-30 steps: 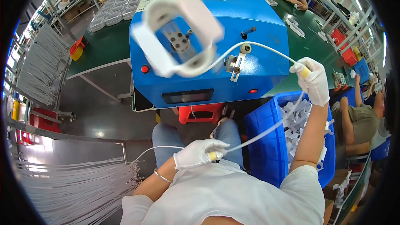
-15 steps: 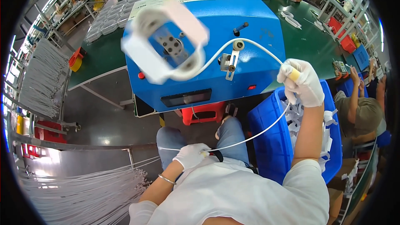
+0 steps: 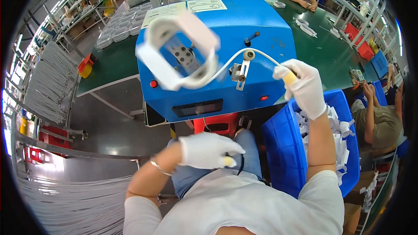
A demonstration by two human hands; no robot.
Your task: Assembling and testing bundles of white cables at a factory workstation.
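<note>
On the front of the blue machine [image 3: 252, 21] a white winding frame [image 3: 152, 67] is smeared by motion. A white cable [image 3: 235, 55] arcs from it past a small guide roller [image 3: 249, 55] to my right hand [image 3: 305, 85]. That hand wears a white glove with a yellow finger cover, and its fingers are closed on the cable. Above my lap is my left hand [image 3: 207, 150], gloved too, with a yellow thumb cover. Its thumb and forefinger are apart, and no cable shows between them.
A blue bin [image 3: 283, 148] of white pieces stands beside my right arm. At the lower left, many white cables [image 3: 78, 204] hang over a rack. Clear round containers [image 3: 117, 30] fill the green table's left part. Co-workers sit behind the table and at the right.
My left hand has let go of the cable and moved up and forward over my lap. My right hand has shifted left, closer to the guide roller, still gripping the cable.
</note>
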